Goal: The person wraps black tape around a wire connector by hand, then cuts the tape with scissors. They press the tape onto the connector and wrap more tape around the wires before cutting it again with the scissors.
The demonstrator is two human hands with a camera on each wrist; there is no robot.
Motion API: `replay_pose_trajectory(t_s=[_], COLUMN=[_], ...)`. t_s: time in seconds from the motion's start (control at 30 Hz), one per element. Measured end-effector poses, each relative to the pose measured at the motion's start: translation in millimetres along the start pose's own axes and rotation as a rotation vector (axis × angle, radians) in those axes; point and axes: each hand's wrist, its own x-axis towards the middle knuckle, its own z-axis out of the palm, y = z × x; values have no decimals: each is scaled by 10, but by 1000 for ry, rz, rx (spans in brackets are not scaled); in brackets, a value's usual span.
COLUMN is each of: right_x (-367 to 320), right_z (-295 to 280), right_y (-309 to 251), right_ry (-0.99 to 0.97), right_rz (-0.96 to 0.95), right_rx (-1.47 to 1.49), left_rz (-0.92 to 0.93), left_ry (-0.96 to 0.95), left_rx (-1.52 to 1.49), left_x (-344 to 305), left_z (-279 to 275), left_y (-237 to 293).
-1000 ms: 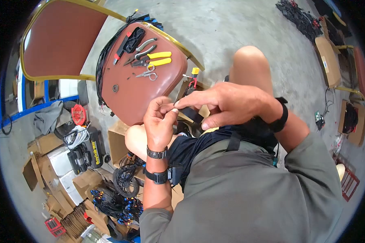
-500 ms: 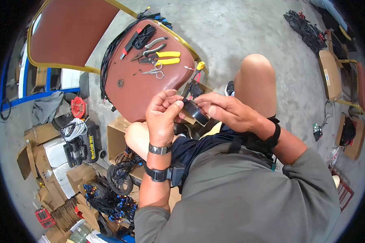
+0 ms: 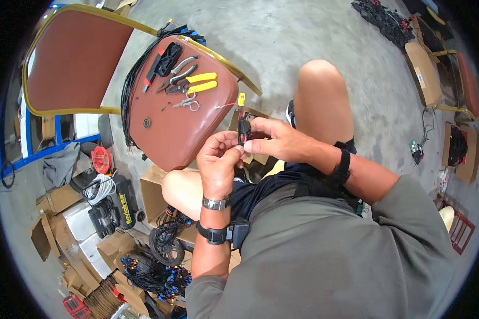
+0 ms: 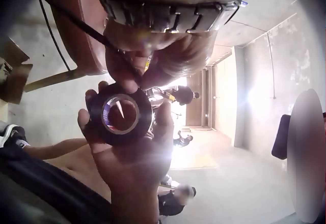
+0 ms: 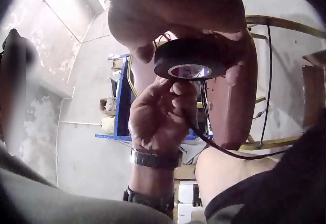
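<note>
My right hand [image 3: 279,141] grips a roll of black electrical tape [image 5: 175,56] by its outer edge, fingers on one side and thumb on the other. The roll's pale core faces the left wrist camera. Close against it, my left hand [image 3: 218,159] pinches a thin black cable [image 5: 219,148] between thumb and fingertips. The cable runs down past the bare knee in the right wrist view. A yellow connector [image 3: 241,99] with a red wire sticks up beyond the fingertips in the head view. The fingers hide the spot where tape and cable meet.
A brown chair seat [image 3: 197,127] in front bears yellow-handled pliers [image 3: 202,82], scissors [image 3: 189,102], grey pliers [image 3: 183,66], a red-and-black cutter [image 3: 153,74] and a small dark ring [image 3: 147,123]. Bundled black cables [image 3: 151,276] and cardboard boxes [image 3: 154,191] stand at the left.
The tape roll has gone from hanging below the fingers to an upright position near my left fingertips. My right hand, earlier stretched toward the left fingertips, now grips the roll.
</note>
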Motion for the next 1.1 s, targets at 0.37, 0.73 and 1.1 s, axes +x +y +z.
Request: replay_pose_trajectory(t_s=[0.37, 0.73, 1.1], right_x=[37, -3, 5], right_z=[-27, -58, -28], right_y=[63, -43, 23], right_ry=[-13, -92, 19], right_rz=[-57, -63, -244], right_rx=[-330, -484, -587], left_rz=[-123, -103, -57], left_ry=[7, -12, -23], left_rx=[-190, -304, -336], left_x=[-53, -127, -107], left_z=[-68, -79, -61], left_y=[12, -66, -138])
